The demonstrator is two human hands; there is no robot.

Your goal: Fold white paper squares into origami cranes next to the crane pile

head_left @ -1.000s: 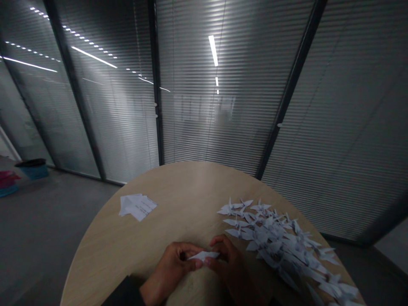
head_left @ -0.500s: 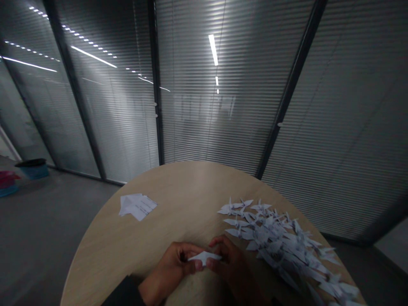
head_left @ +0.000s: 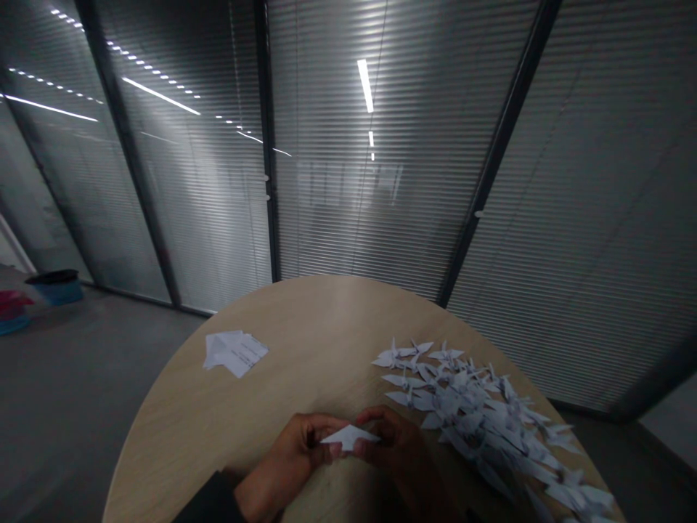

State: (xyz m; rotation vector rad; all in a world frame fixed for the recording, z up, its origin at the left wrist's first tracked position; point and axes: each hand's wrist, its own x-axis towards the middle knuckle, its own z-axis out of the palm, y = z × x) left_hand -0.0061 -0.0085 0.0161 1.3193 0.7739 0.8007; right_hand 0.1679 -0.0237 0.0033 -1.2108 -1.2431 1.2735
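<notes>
A small piece of folded white paper [head_left: 349, 436] is held between my two hands over the near part of the table, its peak pointing away from me. My left hand [head_left: 297, 450] pinches its left end, thumb on the near side and fingers behind. On the right end, my right hand [head_left: 389, 443] grips it in the same way, with the index finger bent above. Just right of my right hand spreads a heap of folded white paper cranes [head_left: 468, 399]. The lower part of my right hand is in deep shadow.
The round wooden table [head_left: 327, 327] carries a small stack of white paper sheets [head_left: 234, 351] at its left, some with print. Glass partitions with blinds [head_left: 359, 218] stand behind it. On the floor at far left are a blue bin with a black liner [head_left: 57, 288] and a pink-and-blue one [head_left: 11, 312].
The folded paper has tilted slightly, so more of its face shows as a triangle. My right fingers have dropped a little. Both hands keep hold of it.
</notes>
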